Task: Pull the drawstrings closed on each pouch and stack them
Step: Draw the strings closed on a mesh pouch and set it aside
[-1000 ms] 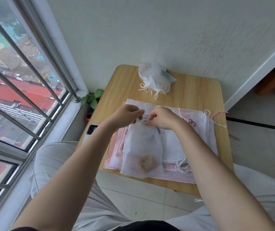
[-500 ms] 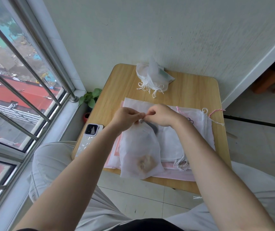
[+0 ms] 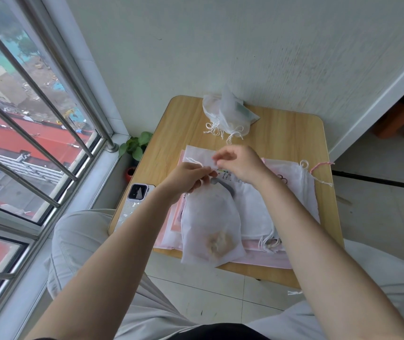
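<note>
Item: white pouch (image 3: 210, 224), long axis running from its neck toward me. I am watching the left hand (image 3: 186, 177) pinching that neck, the right hand (image 3: 237, 163) pinching the drawstring (image 3: 193, 161) just beyond

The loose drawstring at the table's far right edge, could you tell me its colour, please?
Pink; the drawstring shows best in the head view, the only one.
</note>
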`<state>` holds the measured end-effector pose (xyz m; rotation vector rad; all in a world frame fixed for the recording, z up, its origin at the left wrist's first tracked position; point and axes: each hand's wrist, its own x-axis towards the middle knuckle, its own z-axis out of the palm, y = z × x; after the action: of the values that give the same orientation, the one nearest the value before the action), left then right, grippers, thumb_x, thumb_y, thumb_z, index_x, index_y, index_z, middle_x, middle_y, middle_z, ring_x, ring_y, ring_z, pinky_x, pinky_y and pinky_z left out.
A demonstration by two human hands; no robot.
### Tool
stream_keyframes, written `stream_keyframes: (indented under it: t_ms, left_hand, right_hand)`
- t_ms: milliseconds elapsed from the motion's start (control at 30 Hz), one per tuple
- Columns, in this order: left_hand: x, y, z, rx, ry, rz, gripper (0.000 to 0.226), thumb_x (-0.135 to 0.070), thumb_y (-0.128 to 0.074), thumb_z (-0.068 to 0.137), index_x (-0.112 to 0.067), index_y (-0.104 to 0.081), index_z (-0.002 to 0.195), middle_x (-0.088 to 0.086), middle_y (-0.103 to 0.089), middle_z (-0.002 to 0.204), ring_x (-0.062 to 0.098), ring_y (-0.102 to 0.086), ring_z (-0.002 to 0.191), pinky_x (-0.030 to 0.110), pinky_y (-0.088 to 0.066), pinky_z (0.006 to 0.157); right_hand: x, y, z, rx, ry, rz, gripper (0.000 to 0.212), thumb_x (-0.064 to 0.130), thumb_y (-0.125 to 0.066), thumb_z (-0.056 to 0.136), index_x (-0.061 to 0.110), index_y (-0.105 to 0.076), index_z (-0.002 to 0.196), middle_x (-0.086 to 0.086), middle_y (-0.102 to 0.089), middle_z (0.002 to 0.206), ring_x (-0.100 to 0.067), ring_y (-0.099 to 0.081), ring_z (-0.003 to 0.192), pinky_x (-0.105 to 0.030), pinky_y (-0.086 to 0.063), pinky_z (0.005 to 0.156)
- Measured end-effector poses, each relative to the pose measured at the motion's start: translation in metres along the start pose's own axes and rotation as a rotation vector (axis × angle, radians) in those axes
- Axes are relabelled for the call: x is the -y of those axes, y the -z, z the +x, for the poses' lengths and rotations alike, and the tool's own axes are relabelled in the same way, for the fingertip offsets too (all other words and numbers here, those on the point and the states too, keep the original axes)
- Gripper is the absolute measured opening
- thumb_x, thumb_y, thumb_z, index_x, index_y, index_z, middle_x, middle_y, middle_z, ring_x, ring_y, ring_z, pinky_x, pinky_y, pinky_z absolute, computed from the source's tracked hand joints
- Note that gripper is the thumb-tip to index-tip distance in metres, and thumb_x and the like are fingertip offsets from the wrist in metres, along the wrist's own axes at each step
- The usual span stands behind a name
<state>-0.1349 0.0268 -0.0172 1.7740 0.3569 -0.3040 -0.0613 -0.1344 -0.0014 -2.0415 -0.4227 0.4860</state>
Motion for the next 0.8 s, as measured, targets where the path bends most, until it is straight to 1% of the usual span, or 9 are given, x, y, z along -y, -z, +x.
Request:
stream_keyframes:
  t_ms: [67, 167, 233, 333, 433, 533, 633, 700, 800]
  left_hand:
    - [0.0, 0.002, 0.0, 0.032, 0.035, -0.056, 0.034, -0.026, -0.051, 0.1, 0.002, -0.067, 0.088, -0.001, -0.054, 0.059, 0.01, -0.038, 0.048, 0.021, -0.026, 0.047]
    - [-0.002, 0.003, -0.001, 0.075, 0.063, -0.146, 0.026, -0.019, -0.048, 0.1, -0.002, -0.063, 0.09, -0.004, -0.06, 0.057, 0.01, -0.042, 0.048, 0.022, -0.026, 0.047]
    - [-0.002, 0.003, -0.001, 0.079, 0.068, -0.131, 0.024, -0.019, -0.051, 0.099, -0.002, -0.065, 0.091, -0.003, -0.06, 0.059, 0.01, -0.042, 0.048, 0.023, -0.026, 0.048]
    - [0.001, 0.004, -0.001, 0.054, 0.054, -0.09, 0.026, -0.018, -0.053, 0.098, 0.001, -0.068, 0.087, -0.002, -0.056, 0.057, 0.009, -0.039, 0.047, 0.022, -0.026, 0.049]
    - [0.005, 0.004, 0.002, -0.004, 0.029, -0.109, 0.023, -0.01, -0.054, 0.097, 0.007, -0.068, 0.098, 0.001, -0.061, 0.064, 0.01, -0.04, 0.05, 0.021, -0.029, 0.049]
    - [0.005, 0.001, 0.003, -0.047, 0.025, -0.079, 0.022, -0.01, -0.056, 0.096, 0.007, -0.068, 0.103, 0.0, -0.065, 0.068, 0.011, -0.042, 0.05, 0.022, -0.03, 0.049]
    - [0.001, -0.002, 0.002, -0.08, -0.004, 0.005, 0.021, -0.008, -0.057, 0.095, 0.007, -0.069, 0.101, -0.002, -0.065, 0.067, 0.008, -0.043, 0.046, 0.018, -0.032, 0.046]
    - [-0.002, -0.004, 0.002, -0.1, -0.032, 0.012, 0.02, -0.006, -0.057, 0.095, 0.008, -0.069, 0.1, -0.002, -0.065, 0.065, 0.005, -0.042, 0.043, 0.014, -0.034, 0.043]
    - [-0.004, -0.009, 0.002, -0.131, -0.062, -0.01, 0.019, -0.002, -0.056, 0.094, 0.014, -0.065, 0.097, -0.012, -0.064, 0.057, 0.002, -0.041, 0.04, 0.012, -0.035, 0.043]
  right_hand:
    - [-0.006, -0.006, -0.004, 0.076, -0.012, -0.042, 0.014, 0.008, -0.072, 0.081, 0.02, -0.073, 0.088, 0.003, -0.075, 0.088, -0.014, -0.071, 0.09, -0.034, -0.054, 0.092]
    - [-0.011, -0.013, -0.006, 0.036, 0.023, -0.085, 0.011, 0.011, -0.075, 0.078, 0.021, -0.072, 0.082, 0.006, -0.074, 0.079, -0.012, -0.07, 0.084, -0.033, -0.055, 0.088]
    - [-0.011, -0.014, -0.005, 0.023, 0.028, -0.1, 0.01, 0.013, -0.076, 0.077, 0.02, -0.07, 0.079, 0.004, -0.073, 0.078, -0.015, -0.07, 0.083, -0.034, -0.055, 0.086]
    - [-0.011, -0.009, -0.002, 0.061, 0.02, -0.184, 0.013, 0.012, -0.073, 0.081, 0.023, -0.066, 0.077, 0.0, -0.071, 0.083, -0.02, -0.068, 0.086, -0.036, -0.055, 0.084]
    - [-0.01, -0.003, -0.002, 0.15, -0.014, -0.249, 0.017, 0.01, -0.065, 0.086, 0.025, -0.062, 0.078, 0.002, -0.07, 0.081, -0.017, -0.067, 0.083, -0.034, -0.054, 0.082]
    - [-0.01, 0.001, -0.003, 0.209, -0.075, -0.305, 0.014, 0.013, -0.062, 0.09, 0.024, -0.059, 0.082, 0.002, -0.068, 0.085, -0.016, -0.064, 0.082, -0.03, -0.051, 0.077]
    - [-0.008, 0.003, -0.005, 0.209, -0.1, -0.236, 0.011, 0.016, -0.062, 0.091, 0.022, -0.057, 0.084, 0.0, -0.068, 0.087, -0.016, -0.064, 0.083, -0.029, -0.051, 0.078]
    - [-0.008, 0.002, -0.007, 0.174, -0.086, -0.156, 0.012, 0.02, -0.069, 0.086, 0.021, -0.058, 0.085, -0.002, -0.07, 0.09, -0.015, -0.064, 0.084, -0.028, -0.05, 0.077]
    - [-0.007, -0.003, -0.009, 0.127, -0.047, -0.013, 0.022, 0.017, -0.078, 0.076, 0.018, -0.057, 0.084, -0.009, -0.072, 0.093, -0.023, -0.068, 0.09, -0.037, -0.053, 0.087]
